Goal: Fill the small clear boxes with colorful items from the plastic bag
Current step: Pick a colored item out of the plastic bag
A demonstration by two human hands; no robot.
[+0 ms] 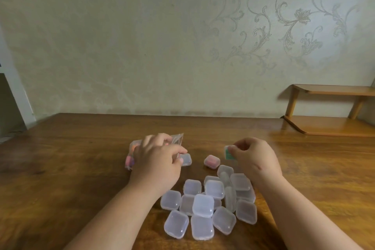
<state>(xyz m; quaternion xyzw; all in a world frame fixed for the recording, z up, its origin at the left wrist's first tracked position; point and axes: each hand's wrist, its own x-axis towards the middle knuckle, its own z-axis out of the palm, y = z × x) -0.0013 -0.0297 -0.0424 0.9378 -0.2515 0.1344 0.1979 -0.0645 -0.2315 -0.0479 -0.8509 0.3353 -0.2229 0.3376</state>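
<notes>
A heap of several small clear boxes (203,205) lies on the wooden table (60,168) near me. A clear plastic bag (132,154) with colorful items lies at centre left, partly under my left hand (158,158). That hand's curled fingers hold one clear box (186,159) beside the bag. A shut box with a pink item (212,161) sits in the middle. My right hand (253,158) pinches a box holding a green item (228,153), tilted on its edge just above the table.
A wooden two-tier shelf (328,126) stands at the table's back right against the patterned wall. The table's far edge meets the wall. A doorway edge shows at far left.
</notes>
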